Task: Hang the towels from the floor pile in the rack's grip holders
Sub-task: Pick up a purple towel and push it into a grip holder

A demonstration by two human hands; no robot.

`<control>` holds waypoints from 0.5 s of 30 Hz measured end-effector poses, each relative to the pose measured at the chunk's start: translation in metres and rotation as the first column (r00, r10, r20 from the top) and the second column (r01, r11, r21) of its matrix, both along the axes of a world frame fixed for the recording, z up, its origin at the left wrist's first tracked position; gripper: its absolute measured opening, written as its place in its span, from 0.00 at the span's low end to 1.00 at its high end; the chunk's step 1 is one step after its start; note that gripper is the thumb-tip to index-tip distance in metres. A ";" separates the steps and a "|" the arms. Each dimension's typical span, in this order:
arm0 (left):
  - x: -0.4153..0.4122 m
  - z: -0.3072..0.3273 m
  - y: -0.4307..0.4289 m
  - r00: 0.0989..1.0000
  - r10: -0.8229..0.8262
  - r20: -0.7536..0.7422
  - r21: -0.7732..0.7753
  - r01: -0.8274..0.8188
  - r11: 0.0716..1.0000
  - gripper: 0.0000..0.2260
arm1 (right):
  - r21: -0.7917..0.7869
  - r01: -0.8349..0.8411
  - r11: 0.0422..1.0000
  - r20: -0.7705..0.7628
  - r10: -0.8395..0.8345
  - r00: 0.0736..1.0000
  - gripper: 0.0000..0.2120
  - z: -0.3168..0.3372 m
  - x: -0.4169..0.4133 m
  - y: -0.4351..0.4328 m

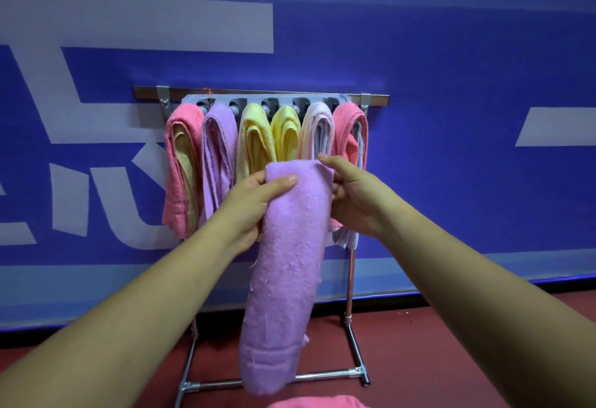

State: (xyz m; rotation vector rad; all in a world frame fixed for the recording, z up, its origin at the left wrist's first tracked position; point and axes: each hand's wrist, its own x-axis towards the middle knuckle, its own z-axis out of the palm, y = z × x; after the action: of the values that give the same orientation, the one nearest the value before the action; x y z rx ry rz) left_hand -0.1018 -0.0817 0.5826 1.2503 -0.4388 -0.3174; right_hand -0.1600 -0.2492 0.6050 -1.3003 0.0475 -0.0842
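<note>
**Soft purple towel held by its top, in front of the rack**

The purple towel (287, 262) hangs as a long folded strip before the rack (351, 282). Its top edge is just under the hung towels (254, 140).

The left hand (254, 204) grips the top at 9 o'clock, with the thumb laid across the front and the fingers curled behind. The right hand (351, 198) pinches the top corner at 3 o'clock, with the forefinger over the edge.

The cloth looks light, soft and limp, and its face is rough and pilled. I think it will not slip, but it droops wherever nothing holds it. The good place to hold is the folded top, gathered into a bunch that can be pushed up into the holder strip (258, 101) at 12 o'clock. Whether a holder is free, I cannot tell.

At 6 o'clock, low down, a pink towel (316, 403) shows.

On the wall (451, 53) stand large white strokes (161, 20), cut off and not readable. No label shows on any towel.
</note>
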 end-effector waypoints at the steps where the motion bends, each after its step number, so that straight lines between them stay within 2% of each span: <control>1: 0.002 0.003 -0.002 1.000 0.011 -0.003 -0.025 -0.012 1.000 0.11 | -0.029 -0.032 0.999 -0.018 0.032 0.999 0.13 -0.002 -0.003 0.000; 3: 0.004 0.009 -0.004 1.000 0.024 -0.007 -0.049 -0.024 0.999 0.10 | -0.074 -0.066 0.995 -0.025 0.064 0.998 0.18 -0.008 -0.006 -0.001; 7: 0.003 0.014 -0.006 1.000 0.013 0.015 -0.058 -0.012 0.998 0.08 | -0.090 -0.035 0.995 0.036 0.039 0.999 0.05 -0.010 -0.010 -0.006; 9: 0.002 0.013 -0.006 0.999 -0.021 0.035 -0.041 0.022 0.999 0.10 | -0.077 0.025 0.997 0.067 -0.019 0.998 0.04 -0.008 -0.009 -0.010; 12: 0.000 0.005 -0.004 0.995 -0.079 0.065 0.081 0.073 0.994 0.12 | -0.040 0.107 0.993 0.123 -0.102 0.987 0.04 -0.005 -0.004 -0.012; 15: -0.003 0.000 0.000 0.992 -0.078 0.098 0.219 0.055 0.974 0.09 | -0.033 0.158 0.987 0.138 -0.152 0.979 0.03 -0.004 -0.003 -0.014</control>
State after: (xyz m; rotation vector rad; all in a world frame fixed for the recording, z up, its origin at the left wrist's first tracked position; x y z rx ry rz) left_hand -0.1049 -0.0819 0.5823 1.4718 -0.5494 -0.3637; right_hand -0.1626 -0.2630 0.6015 -1.3308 0.0313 -0.3082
